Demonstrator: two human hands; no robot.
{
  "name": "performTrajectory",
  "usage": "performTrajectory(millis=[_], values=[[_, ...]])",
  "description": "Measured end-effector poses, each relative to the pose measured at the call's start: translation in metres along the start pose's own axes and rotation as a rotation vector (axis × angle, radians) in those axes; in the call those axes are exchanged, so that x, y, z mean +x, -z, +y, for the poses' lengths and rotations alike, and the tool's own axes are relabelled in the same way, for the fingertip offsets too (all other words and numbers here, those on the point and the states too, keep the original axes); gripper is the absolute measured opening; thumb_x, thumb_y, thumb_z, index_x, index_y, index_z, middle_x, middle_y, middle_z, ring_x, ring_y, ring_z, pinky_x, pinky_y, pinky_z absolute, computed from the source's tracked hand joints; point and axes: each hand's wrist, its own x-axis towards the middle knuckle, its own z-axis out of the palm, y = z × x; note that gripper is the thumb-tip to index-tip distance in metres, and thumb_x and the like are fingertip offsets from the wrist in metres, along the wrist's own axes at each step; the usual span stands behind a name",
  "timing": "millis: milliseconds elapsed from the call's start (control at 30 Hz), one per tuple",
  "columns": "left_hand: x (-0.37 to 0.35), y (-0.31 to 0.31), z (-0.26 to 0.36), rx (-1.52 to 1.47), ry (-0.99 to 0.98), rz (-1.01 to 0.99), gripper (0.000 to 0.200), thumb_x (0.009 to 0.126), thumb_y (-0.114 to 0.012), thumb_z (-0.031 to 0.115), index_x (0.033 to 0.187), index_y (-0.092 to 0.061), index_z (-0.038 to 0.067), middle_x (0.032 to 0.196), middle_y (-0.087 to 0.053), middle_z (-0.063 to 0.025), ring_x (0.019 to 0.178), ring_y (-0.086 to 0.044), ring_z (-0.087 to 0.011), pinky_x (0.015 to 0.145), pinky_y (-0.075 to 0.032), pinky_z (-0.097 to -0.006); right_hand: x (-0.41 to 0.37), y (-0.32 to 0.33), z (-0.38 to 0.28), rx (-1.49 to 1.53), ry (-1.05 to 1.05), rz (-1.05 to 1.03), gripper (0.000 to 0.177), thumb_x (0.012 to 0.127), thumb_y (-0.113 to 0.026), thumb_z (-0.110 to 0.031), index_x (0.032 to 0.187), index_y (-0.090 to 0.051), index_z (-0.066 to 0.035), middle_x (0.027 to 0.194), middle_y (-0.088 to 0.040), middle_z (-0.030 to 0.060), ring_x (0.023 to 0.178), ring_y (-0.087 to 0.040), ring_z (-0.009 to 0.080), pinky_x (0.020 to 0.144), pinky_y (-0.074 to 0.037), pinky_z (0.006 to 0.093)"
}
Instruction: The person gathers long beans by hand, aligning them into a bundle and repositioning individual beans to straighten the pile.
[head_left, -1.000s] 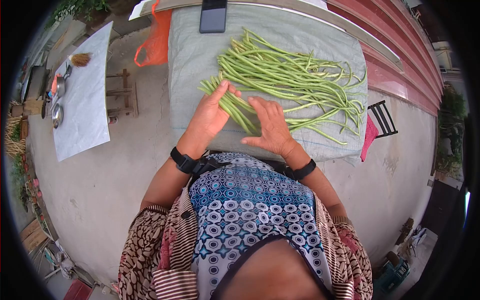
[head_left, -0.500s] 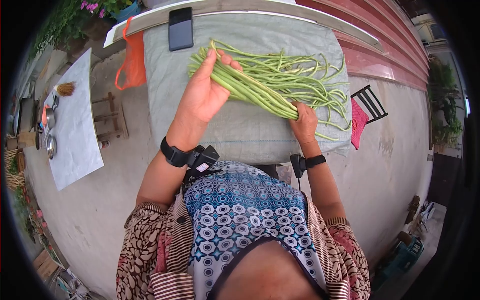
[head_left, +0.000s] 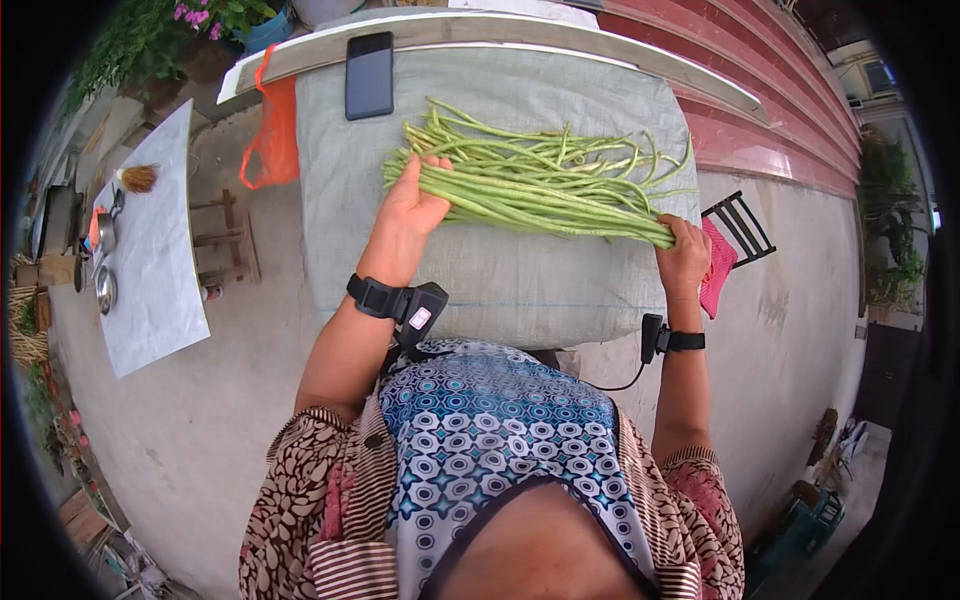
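Note:
A bunch of long green beans [head_left: 540, 205] stretches across the table between my two hands. My left hand [head_left: 413, 200] is closed round its left end, thumb on top. At the right end, my right hand [head_left: 684, 250] grips the bean tips near the table's right edge. More loose long beans [head_left: 560, 150] lie just behind the bunch on the grey-green woven cloth [head_left: 520, 275]. Some of the fingers of both hands are hidden by the beans. Black straps with small devices circle both wrists.
A black phone [head_left: 369, 76] lies at the table's back left. An orange plastic bag [head_left: 272, 135] hangs at the left edge. Further left stands a white-topped table [head_left: 155, 270] with metal bowls and a brush. A black rack with pink cloth [head_left: 716, 265] is on the right.
My right hand has slid right to the far end of the bunch, drawing the beans straighter. My left hand has lowered towards the table with its end.

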Motion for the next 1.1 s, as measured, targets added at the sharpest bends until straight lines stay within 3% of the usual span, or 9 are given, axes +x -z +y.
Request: performTrajectory(millis=[67, 167, 533, 633, 733, 767, 900, 1000, 1100], values=[[0.002, 0.011, -0.002, 0.048, -0.001, 0.016, 0.024, 0.102, -0.043, 0.026, 0.099, -0.051, 0.003, 0.085, -0.055, -0.0072, 0.082, -0.055, -0.0213, 0.085, -0.052, -0.0361, 0.004, 0.009, 0.003, -0.047, -0.013, 0.139, 0.016, 0.076, -0.071, -0.02, 0.092, -0.068, -0.017, 0.082, -0.067, 0.0027, 0.081, -0.063, 0.0236, 0.077, -0.045, 0.0346], [0.012, 0.022, 0.0, -0.004, -0.017, 0.022, 0.024, 0.102, -0.043, 0.027, 0.099, -0.05, 0.004, 0.085, -0.055, -0.0068, 0.082, -0.055, -0.0212, 0.084, -0.052, -0.0364, 0.003, 0.005, 0.013, -0.063, 0.055, -0.084, 0.017, 0.075, -0.071, -0.02, 0.092, -0.068, -0.018, 0.081, -0.066, 0.0006, 0.079, -0.063, 0.0215, 0.077, -0.044, 0.0342], [-0.01, 0.004, -0.003, 0.063, -0.084, -0.038, 0.023, 0.102, -0.044, 0.028, 0.104, -0.05, 0.005, 0.093, -0.054, -0.0064, 0.09, -0.056, -0.0215, 0.092, -0.05, -0.0397, 0.082, 0.06, 0.005, -0.242, 0.228, 0.431, 0.01, 0.078, -0.073, -0.017, 0.086, -0.067, -0.017, 0.075, -0.063, -0.0027, 0.074, -0.058, 0.0197, 0.081, -0.043, 0.0336], [-0.013, -0.013, -0.004, 0.017, -0.151, -0.059, 0.024, 0.102, -0.043, 0.028, 0.104, -0.05, 0.004, 0.099, -0.057, -0.0074, 0.094, -0.058, -0.0226, 0.093, -0.05, -0.0427, 0.109, 0.049, 0.012, -0.27, 0.144, 0.407, 0.026, 0.075, -0.075, -0.018, 0.099, -0.067, -0.017, 0.09, -0.066, -0.0006, 0.091, -0.06, 0.0216, 0.09, -0.041, 0.0379], [0.006, -0.017, -0.001, -0.053, -0.185, 0.05, 0.024, 0.102, -0.043, 0.027, 0.107, -0.049, 0.003, 0.105, -0.058, -0.0087, 0.099, -0.059, -0.0243, 0.095, -0.049, -0.0439, 0.118, 0.017, -0.005, -0.401, 0.045, 0.008, 0.054, 0.071, -0.076, -0.016, 0.122, -0.058, -0.02, 0.116, -0.062, 0.0042, 0.114, -0.053, 0.0256, 0.099, -0.037, 0.0456], [0.013, -0.016, 0.001, -0.082, -0.195, 0.112, 0.025, 0.102, -0.043, 0.026, 0.108, -0.049, 0.003, 0.107, -0.058, -0.0093, 0.101, -0.059, -0.0251, 0.096, -0.049, -0.0438, 0.114, 0.002, -0.007, -0.376, -0.048, -0.253, 0.075, 0.068, -0.074, -0.011, 0.136, -0.045, -0.023, 0.135, -0.05, 0.0083, 0.127, -0.043, 0.0303, 0.103, -0.033, 0.0516], [0.005, -0.019, 0.003, 0.009, -0.187, 0.075, 0.028, 0.102, -0.045, 0.021, 0.121, -0.044, 0.0, 0.117, -0.054, -0.0139, 0.109, -0.055, -0.0273, 0.099, -0.047, -0.041, 0.081, -0.022, -0.087, 0.143, 0.254, -0.158, 0.057, 0.075, -0.068, -0.01, 0.129, -0.052, -0.015, 0.133, -0.049, 0.0102, 0.122, -0.045, 0.0329, 0.102, -0.036, 0.0458], [0.004, -0.014, 0.003, 0.064, -0.193, 0.048, 0.029, 0.101, -0.047, 0.018, 0.123, -0.044, -0.001, 0.118, -0.054, -0.0143, 0.11, -0.054, -0.0272, 0.098, -0.047, -0.0404, 0.057, -0.028, -0.146, 0.25, 0.501, -0.174, 0.058, 0.079, -0.071, -0.026, 0.133, -0.05, -0.015, 0.136, -0.046, 0.0107, 0.125, -0.042, 0.0324, 0.104, -0.033, 0.0464], [-0.008, -0.015, 0.007, 0.188, -0.171, 0.015, 0.03, 0.1, -0.048, 0.015, 0.124, -0.043, -0.002, 0.118, -0.054, -0.0149, 0.108, -0.055, -0.0269, 0.098, -0.047, -0.0405, 0.045, -0.051, -0.174, 0.31, 0.515, -0.198, 0.058, 0.081, -0.069, -0.031, 0.134, -0.049, -0.017, 0.136, -0.045, 0.0099, 0.125, -0.042, 0.0311, 0.104, -0.032, 0.0472]])
